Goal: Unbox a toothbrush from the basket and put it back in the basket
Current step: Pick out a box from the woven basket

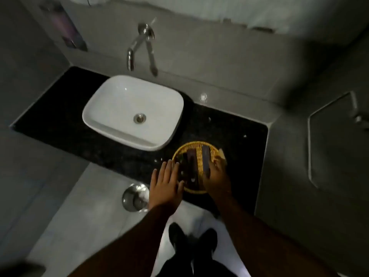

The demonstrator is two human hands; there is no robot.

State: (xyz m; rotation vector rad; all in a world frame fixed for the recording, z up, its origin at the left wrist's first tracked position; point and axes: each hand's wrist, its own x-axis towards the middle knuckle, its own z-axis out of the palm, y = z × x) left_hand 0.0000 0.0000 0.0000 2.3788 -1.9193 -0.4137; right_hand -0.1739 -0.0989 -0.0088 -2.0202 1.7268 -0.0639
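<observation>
A round yellow wicker basket (199, 147) sits on the black counter, right of the sink. Inside lie several long dark boxes; one dark box (192, 166) rests in the middle. My right hand (216, 179) is over the basket's right side, fingers closed around a greyish-purple toothbrush box (205, 159) that stands tilted against the rim. My left hand (164, 181) lies flat with fingers spread at the basket's left edge, fingertips touching the rim. The scene is dim and the box labels are unreadable.
A white rectangular basin (111, 108) sits on the black counter (60, 120) under a chrome wall tap (133, 50). A pale small object (222, 153) lies just right of the basket. A steel bin (134, 197) stands on the floor below, near my shoes.
</observation>
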